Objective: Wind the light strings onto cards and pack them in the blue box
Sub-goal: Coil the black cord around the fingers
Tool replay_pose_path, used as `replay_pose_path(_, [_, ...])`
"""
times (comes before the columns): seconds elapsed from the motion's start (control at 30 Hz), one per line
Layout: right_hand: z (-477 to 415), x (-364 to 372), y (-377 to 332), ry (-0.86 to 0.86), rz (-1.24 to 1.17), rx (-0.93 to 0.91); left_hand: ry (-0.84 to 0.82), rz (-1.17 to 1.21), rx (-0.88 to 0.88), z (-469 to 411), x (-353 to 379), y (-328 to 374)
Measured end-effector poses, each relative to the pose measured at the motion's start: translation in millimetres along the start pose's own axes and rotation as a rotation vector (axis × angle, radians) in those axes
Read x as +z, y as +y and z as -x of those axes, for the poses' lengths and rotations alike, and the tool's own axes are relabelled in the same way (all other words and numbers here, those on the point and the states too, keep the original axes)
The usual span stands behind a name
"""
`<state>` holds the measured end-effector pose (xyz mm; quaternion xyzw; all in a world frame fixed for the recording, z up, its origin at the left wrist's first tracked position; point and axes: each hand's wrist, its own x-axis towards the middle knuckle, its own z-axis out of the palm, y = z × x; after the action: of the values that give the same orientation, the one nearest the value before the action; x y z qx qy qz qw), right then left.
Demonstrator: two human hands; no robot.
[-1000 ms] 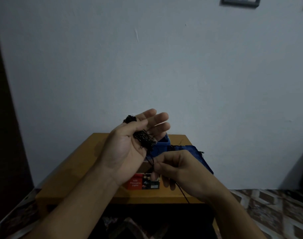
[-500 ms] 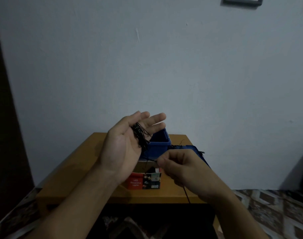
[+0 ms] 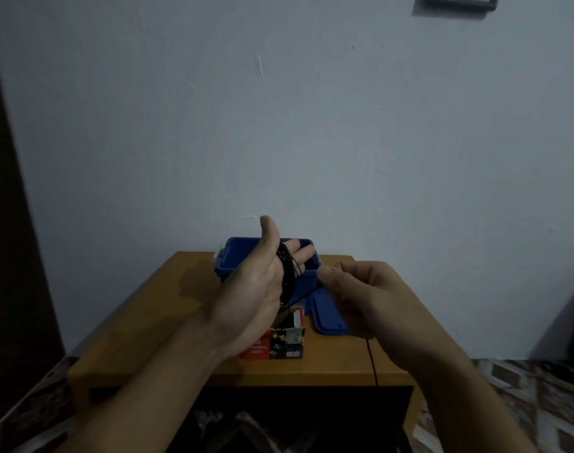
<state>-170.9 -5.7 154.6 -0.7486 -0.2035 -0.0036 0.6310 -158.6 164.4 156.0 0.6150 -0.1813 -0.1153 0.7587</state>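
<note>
The left hand (image 3: 253, 289) is raised over the table (image 3: 148, 322), thumb up and fingers straight, with the black string (image 3: 287, 269) coiled round them. Just beside it the right hand (image 3: 360, 295) pinches a strand between thumb and curled fingers; the strand runs straight to the coil. The open blue box (image 3: 236, 256) stands behind the left hand, its lid (image 3: 324, 317) flat to the right, a red carton (image 3: 275, 346) in front
</note>
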Motion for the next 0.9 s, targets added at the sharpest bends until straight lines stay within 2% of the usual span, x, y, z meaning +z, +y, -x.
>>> replay_pose_path(0.23, [0, -1, -8, 0.024, -0.114, -0.080, 0.007, -0.060, -0.038, -4, 4, -3])
replay_pose_path(0.4, [-3, -6, -12, 0.020, -0.138, -0.142, 0.108, -0.171, 0.018, -22, 5, -13])
replay_pose_path(0.53, [-1, -6, -14, -0.006, -0.112, -0.182, 0.023, -0.153, -0.022, -25, 3, -16])
replay_pose_path(0.7, [-5, -4, -13, 0.107, -0.027, -0.205, -0.157, -0.303, -0.095, -14, -6, -14])
replay_pose_path(0.8, [-6, -3, -11, 0.130, -0.011, -0.212, -0.155, -0.325, -0.088, -3, -1, -7])
replay_pose_path(0.9, [-5, -4, -12, 0.077, -0.068, -0.221, -0.121, -0.345, -0.042, 4, -2, -7])
